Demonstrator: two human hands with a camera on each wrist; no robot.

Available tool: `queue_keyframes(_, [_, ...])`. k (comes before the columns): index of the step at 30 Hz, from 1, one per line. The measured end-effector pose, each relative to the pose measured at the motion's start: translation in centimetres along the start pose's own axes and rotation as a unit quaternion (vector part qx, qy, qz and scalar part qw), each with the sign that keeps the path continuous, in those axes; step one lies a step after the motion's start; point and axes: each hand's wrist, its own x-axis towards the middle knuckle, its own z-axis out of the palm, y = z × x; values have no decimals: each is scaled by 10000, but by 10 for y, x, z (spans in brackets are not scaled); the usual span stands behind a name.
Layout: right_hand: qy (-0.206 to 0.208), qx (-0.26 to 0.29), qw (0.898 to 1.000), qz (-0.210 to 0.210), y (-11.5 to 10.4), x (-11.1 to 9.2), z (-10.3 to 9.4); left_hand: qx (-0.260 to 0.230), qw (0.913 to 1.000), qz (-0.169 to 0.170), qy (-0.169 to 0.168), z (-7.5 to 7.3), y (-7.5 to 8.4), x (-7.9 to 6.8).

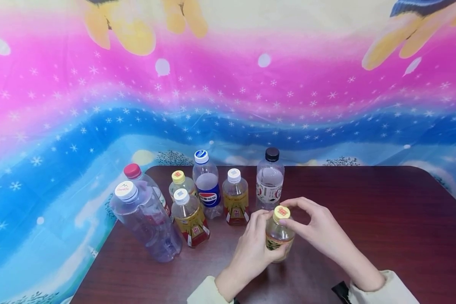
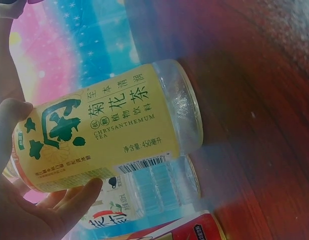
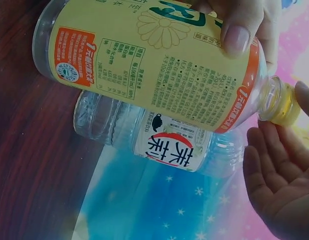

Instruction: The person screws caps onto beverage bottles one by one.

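Observation:
My left hand (image 1: 247,247) grips a yellow-labelled chrysanthemum tea bottle (image 1: 279,237) round its body. In the left wrist view the bottle's label (image 2: 114,120) faces the camera, thumb and fingers on either side of its upper part. At the bottle's top, thumb and fingers of my right hand (image 1: 323,230) pinch the yellow cap (image 1: 282,213). The right wrist view shows the cap (image 3: 287,104) on the neck, with right thumb and fingertips on it. Just behind stands a clear bottle with a black cap (image 1: 272,155) and a white label (image 3: 169,142).
Several bottles stand to the left on the dark wooden table (image 1: 365,198): a white-capped large bottle (image 1: 148,223), a red-capped one (image 1: 132,170), a Pepsi bottle (image 1: 208,190), a yellow-capped one (image 1: 178,177), and two gold-labelled bottles (image 1: 193,223). A patterned cloth (image 1: 228,84) hangs behind.

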Motion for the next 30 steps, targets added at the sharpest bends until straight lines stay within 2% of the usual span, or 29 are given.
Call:
queue_keyframes(4, [-22, -12, 10000, -27, 1, -1, 3, -103, 9999, -85, -105, 1, 0, 0])
queue_keyframes(10, [-382, 100, 9972, -635, 4, -4, 2, 7, 10000, 10, -71, 2, -1, -1])
queue_keyframes(13, [-425, 130, 9960, -776, 5, -5, 0, 51, 10000, 52, -33, 2, -1, -1])
queue_keyframes(20, [-398, 162, 9975, -559, 5, -4, -2, -54, 9999, -50, -118, 1, 0, 0])
queue_keyframes(30, [-147, 41, 9997, -209, 1, 0, 2, 27, 10000, 6, 36, 2, -1, 0])
